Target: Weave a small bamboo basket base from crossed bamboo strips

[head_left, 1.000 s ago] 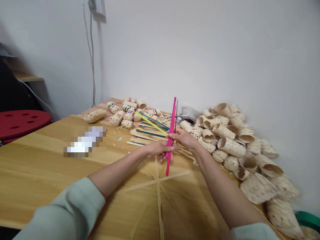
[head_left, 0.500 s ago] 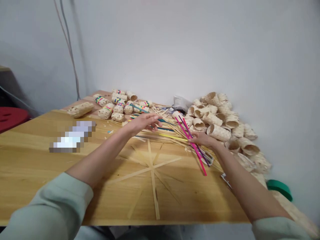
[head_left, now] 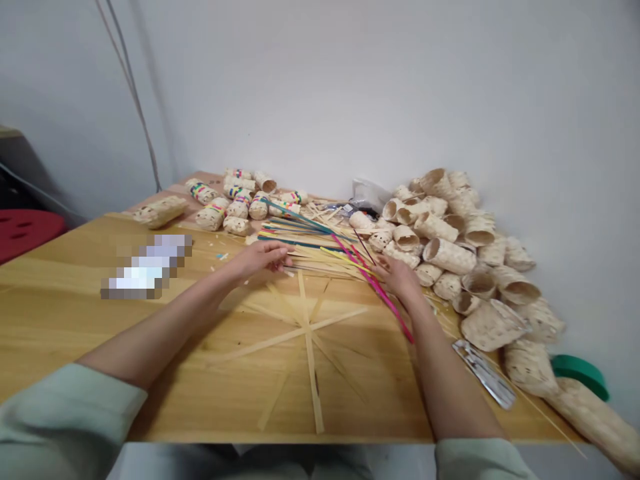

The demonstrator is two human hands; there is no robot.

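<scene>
My left hand (head_left: 267, 257) is at the left end of a heap of pale strips (head_left: 320, 259), its fingers curled together; what they grip, if anything, is too small to tell. At the right end of the heap, my right hand (head_left: 393, 272) is closed round coloured strips. Pink strips (head_left: 387, 303) slant from it toward the front, and a yellow strip (head_left: 340, 258) points left from near its fingers. Blue-green strips (head_left: 300, 243) lie at the back of the heap. Nearer me, flat pale strips (head_left: 306, 329) cross in a star on the wooden table (head_left: 200, 400).
Woven tubes (head_left: 450, 257) pile up along the right side. Smaller tubes with coloured bands (head_left: 213, 213) stand at the back left. A blurred-out flat object (head_left: 147, 267) lies left. A metal tool (head_left: 485, 375) and green tape roll (head_left: 580, 375) are at the right.
My left hand has moved down and left to the heap's left end, and its fingers have curled. My right hand has shifted slightly; the pink strips lie lower. The view has shifted, showing more at the right.
</scene>
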